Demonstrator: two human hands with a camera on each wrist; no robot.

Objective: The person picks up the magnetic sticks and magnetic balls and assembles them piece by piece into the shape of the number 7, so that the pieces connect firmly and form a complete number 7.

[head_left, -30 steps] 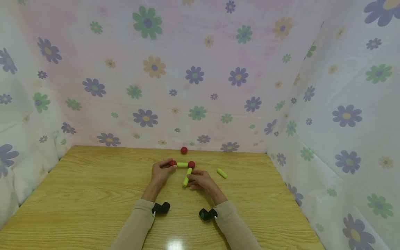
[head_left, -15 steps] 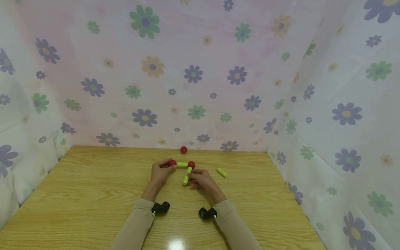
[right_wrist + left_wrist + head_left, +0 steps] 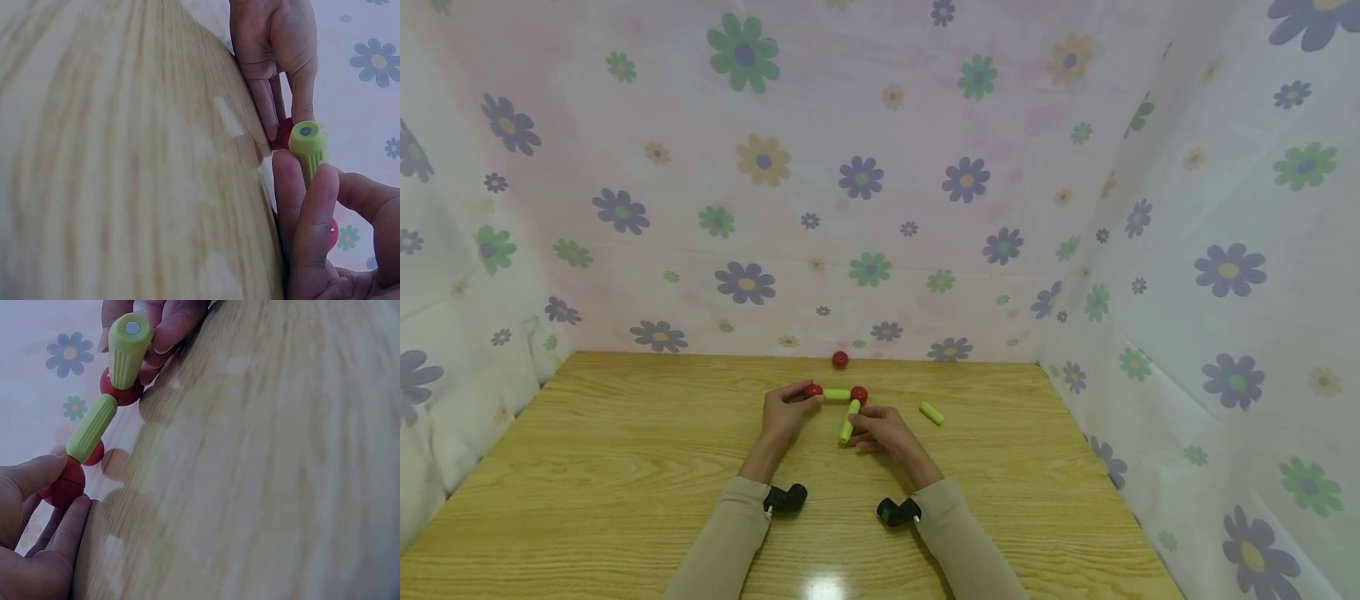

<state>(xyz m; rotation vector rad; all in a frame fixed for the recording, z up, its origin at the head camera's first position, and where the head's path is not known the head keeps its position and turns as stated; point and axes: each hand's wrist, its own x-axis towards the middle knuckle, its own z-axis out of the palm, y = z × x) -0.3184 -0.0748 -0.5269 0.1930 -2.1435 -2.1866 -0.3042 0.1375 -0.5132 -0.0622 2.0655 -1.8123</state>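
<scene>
My left hand [image 3: 786,414] pinches a red ball [image 3: 67,484] between thumb and fingers. From that ball a short ribbed yellow-green rod [image 3: 837,395] runs right to a second red ball [image 3: 859,394]. My right hand [image 3: 880,431] holds another yellow-green rod [image 3: 849,422] between thumb and fingers. One end of this rod meets the second ball; its other end points toward me and shows a round metal disc in both wrist views. In the right wrist view, my fingers [image 3: 317,215] partly hide the rod and the second ball.
A loose red ball [image 3: 840,359] sits at the back edge of the wooden table [image 3: 625,467]. A loose yellow-green rod [image 3: 932,413] lies to the right of my right hand. Flower-printed cloth [image 3: 805,250] hangs behind the table and at both sides.
The right-hand rod has shifted very slightly away from me, its upper end now against the second red ball. Both hands keep their holds, and the view has tilted a little.
</scene>
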